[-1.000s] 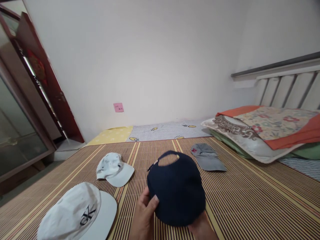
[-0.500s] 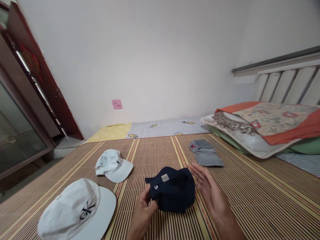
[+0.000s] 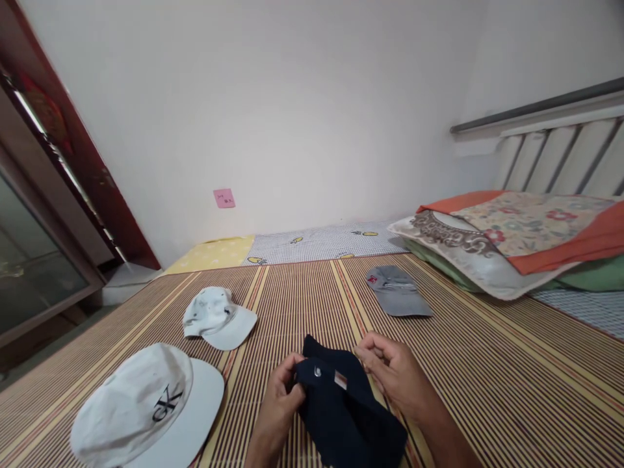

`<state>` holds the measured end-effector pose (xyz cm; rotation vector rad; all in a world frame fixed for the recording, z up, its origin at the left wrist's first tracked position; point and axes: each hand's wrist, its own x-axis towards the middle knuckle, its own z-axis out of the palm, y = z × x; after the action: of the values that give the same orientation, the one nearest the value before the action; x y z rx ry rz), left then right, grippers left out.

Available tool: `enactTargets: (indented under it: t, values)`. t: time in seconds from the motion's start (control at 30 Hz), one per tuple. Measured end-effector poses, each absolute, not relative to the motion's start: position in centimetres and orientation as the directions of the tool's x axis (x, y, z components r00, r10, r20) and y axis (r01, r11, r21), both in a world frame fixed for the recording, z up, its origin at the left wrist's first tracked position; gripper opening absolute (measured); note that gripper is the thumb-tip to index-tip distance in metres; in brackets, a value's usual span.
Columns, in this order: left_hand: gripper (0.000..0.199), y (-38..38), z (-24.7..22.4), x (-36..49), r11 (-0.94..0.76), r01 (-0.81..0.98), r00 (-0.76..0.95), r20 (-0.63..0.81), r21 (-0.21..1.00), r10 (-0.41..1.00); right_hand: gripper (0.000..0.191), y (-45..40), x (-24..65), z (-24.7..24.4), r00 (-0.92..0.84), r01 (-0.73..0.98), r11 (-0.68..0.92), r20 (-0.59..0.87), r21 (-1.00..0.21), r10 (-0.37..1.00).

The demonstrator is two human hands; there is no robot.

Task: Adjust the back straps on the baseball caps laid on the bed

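One navy cap (image 3: 336, 416) was pinched by its edge between the thumb and fingers of the left hand (image 3: 280, 393), at the near middle of the striped mat (image 3: 292, 292), while the right hand (image 3: 392, 372) sat just beside its other edge, fingers curled in narrow, though whether they gripped the cloth could not be told. Leftward on the mat lay one lettered white cap (image 3: 141, 403) and, beyond it, one speckled white cap (image 3: 217, 318); one grey cap (image 3: 397, 292) lay farther off, right of the middle. Behind were one pink note (image 3: 224, 198) on the wall (image 3: 302, 117) and, far right, one stack of bedding (image 3: 541, 227).
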<state>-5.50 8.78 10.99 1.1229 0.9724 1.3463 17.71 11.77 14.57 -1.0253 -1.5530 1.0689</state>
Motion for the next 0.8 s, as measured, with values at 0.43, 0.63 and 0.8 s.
enactTargets:
  t: [0.43,0.63,0.8]
  values:
    - [0.028,9.3,10.7,-5.3,-0.163,-0.355,-0.138,0.121,0.921,0.983,0.014,10.7,18.2,15.2,-0.506,0.205,0.157,0.033,-0.966,0.862]
    - [0.03,7.9,13.2,-6.2,-0.119,-0.06,0.22,0.13,0.991,0.967,0.022,11.2,18.8,15.6,-0.356,0.299,0.312,0.198,-0.902,0.913]
    - [0.035,7.4,14.4,-5.3,-0.078,-0.02,0.254,0.081,0.997,0.964,0.024,10.9,18.6,15.9,-0.357,0.331,0.345,0.222,-0.878,0.907]
